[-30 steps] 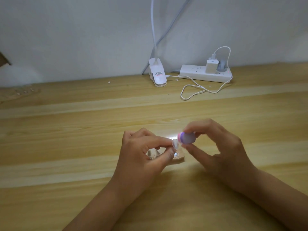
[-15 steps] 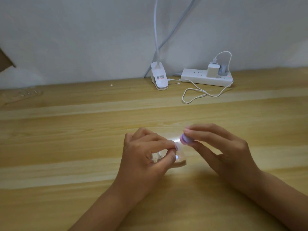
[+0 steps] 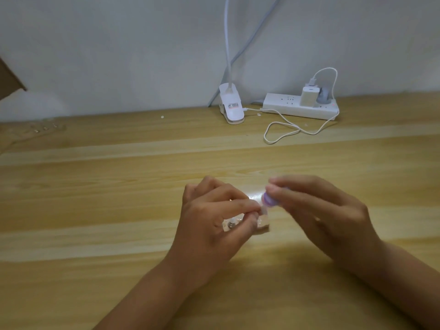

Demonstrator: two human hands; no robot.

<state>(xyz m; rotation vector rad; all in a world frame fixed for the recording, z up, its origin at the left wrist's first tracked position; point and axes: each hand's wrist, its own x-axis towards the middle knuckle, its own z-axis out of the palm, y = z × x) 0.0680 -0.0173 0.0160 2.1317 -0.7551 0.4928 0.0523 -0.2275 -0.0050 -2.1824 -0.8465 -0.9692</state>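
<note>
- Purple disc (image 3: 270,200): my right hand (image 3: 321,217) pinches it in curled fingertips, just above the table. Over the last second I have rolled it, so its flat face now looks down toward my left.
- My left hand (image 3: 209,225) keeps thumb and forefinger pinched on a small white piece (image 3: 263,210). It has dropped to just under the disc's face, and I cannot tell whether the two touch.
- I judge that the two parts are nearly lined up, so fitting them together is the step left.
- A clear packet (image 3: 263,225) lies on the table under my left fingers, with a silver cell (image 3: 230,225) showing in it.
- Around me, a pale wall (image 3: 119,55) stands behind the wooden table (image 3: 95,186).
- At the far edge are a white power strip (image 3: 285,108) with a charger (image 3: 309,96), a lamp clip (image 3: 232,108) and a looped cable (image 3: 283,132).
</note>
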